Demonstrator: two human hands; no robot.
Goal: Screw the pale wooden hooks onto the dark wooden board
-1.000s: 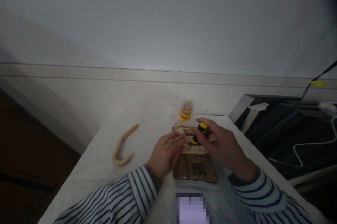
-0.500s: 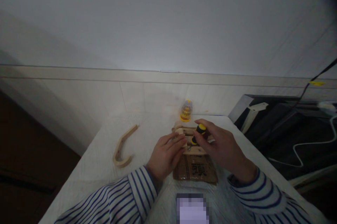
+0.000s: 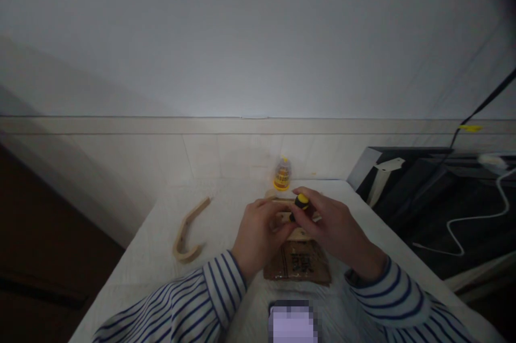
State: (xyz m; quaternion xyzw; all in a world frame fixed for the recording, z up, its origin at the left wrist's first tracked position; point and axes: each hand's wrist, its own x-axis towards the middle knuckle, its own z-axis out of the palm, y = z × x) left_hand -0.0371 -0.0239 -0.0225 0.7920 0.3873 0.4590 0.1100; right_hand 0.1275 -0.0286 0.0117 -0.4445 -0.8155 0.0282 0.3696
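Observation:
My right hand (image 3: pixel 330 222) is closed round a short yellow-and-black screwdriver (image 3: pixel 301 201), its handle end up. The screwdriver's tip is hidden between my hands. My left hand (image 3: pixel 262 230) is curled in close beside it, thumb and fingers together near the screwdriver's lower end; what they pinch is hidden. Beneath both hands lies a pale wooden frame (image 3: pixel 300 234) of joined strips, mostly covered by my fingers. Under its near side is a brown printed packet (image 3: pixel 296 265) with a shiny surface.
A curved, hook-shaped wooden piece (image 3: pixel 179 238) lies on the white-covered table (image 3: pixel 226 195) at left. A clear bottle-shaped container with a yellow base (image 3: pixel 282 175) stands near the wall. A pixelated phone-like object (image 3: pixel 293 324) is at the near edge. Dark panels (image 3: pixel 415 181) and a white cable (image 3: pixel 475 219) are at right.
My left hand has gone from lying flat on the wooden frame to curling its fingers and thumb in by the screwdriver. The screwdriver in my right hand has shifted slightly left.

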